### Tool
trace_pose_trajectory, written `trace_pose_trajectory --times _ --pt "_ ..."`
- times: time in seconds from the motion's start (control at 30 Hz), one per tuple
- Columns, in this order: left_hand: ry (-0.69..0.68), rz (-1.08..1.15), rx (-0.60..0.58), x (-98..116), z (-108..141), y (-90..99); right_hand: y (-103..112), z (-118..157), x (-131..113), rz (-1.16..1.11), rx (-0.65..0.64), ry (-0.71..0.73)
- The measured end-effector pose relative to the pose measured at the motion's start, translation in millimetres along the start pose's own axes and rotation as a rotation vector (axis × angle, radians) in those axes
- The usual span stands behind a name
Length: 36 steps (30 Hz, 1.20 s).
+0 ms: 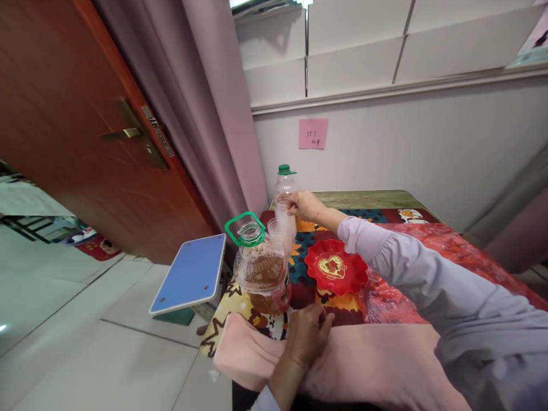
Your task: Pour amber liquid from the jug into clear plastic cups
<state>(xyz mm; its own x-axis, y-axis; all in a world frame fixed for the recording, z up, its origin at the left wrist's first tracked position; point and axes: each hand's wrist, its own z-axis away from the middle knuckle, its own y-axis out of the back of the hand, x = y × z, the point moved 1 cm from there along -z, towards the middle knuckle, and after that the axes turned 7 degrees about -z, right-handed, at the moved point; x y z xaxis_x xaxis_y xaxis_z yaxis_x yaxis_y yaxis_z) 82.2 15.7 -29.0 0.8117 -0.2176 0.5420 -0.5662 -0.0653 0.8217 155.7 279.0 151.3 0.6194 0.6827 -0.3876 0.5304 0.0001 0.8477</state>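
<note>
At the far end of the table, my right hand [305, 206] pinches the rim of a clear plastic cup [282, 212]. Another clear plastic cup [275, 229] stands just nearer. Behind them is a clear bottle [284, 181] with a green cap. A large clear plastic jug [262, 279] of brown liquid, with an uncapped neck and a green handle ring, stands in front at the left. My left hand [309, 332] rests near the table's front edge over pink cloth, its fingers curled. Whether anything is inside those fingers is hidden.
A red scalloped dish [337, 267] with a gold heart lies on the patterned tablecloth. Red clear plastic film [394, 297] covers the table's right part. A blue-topped stool [190, 274] stands at the left, near a brown door [85, 125] and a curtain [205, 103].
</note>
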Motion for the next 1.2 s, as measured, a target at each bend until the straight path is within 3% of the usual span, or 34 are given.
trace_pose_trajectory --times 0.13,0.23,0.3,0.4,0.5,0.6,0.67,0.77,0.97,1.1,1.2 --pt "-0.002 -0.002 0.012 0 0 -0.2 10 -2 -4 -0.023 0.08 -0.014" --pt "-0.004 -0.003 0.01 0 0 -0.3 36 3 -11 -0.039 0.193 0.004" --pt "-0.007 -0.006 0.008 0 0 -0.4 59 20 -15 -0.057 0.314 0.04" --pt "-0.013 -0.017 0.012 0 0 -0.8 79 70 -14 -0.065 0.44 0.068" --pt "-0.023 -0.02 0.014 1 -2 -1.1 60 139 -2 -0.054 0.387 0.024" --pt "-0.037 -0.018 0.014 2 -3 -0.9 12 200 18 -0.059 0.246 -0.075" --pt "-0.034 -0.025 0.022 3 -4 -0.4 -16 224 30 -0.034 0.184 -0.128" --pt "-0.019 -0.035 0.031 5 -4 0.4 -40 238 39 0.024 0.169 -0.178" --pt "-0.002 -0.029 0.072 4 -3 2.5 -47 240 42 0.069 0.167 -0.188" --pt "0.149 0.135 0.217 8 -18 2.5 -42 249 48 -0.032 0.306 -0.16" --pt "0.333 0.262 0.328 14 -39 -2.1 -35 259 61 -0.122 0.457 -0.28"
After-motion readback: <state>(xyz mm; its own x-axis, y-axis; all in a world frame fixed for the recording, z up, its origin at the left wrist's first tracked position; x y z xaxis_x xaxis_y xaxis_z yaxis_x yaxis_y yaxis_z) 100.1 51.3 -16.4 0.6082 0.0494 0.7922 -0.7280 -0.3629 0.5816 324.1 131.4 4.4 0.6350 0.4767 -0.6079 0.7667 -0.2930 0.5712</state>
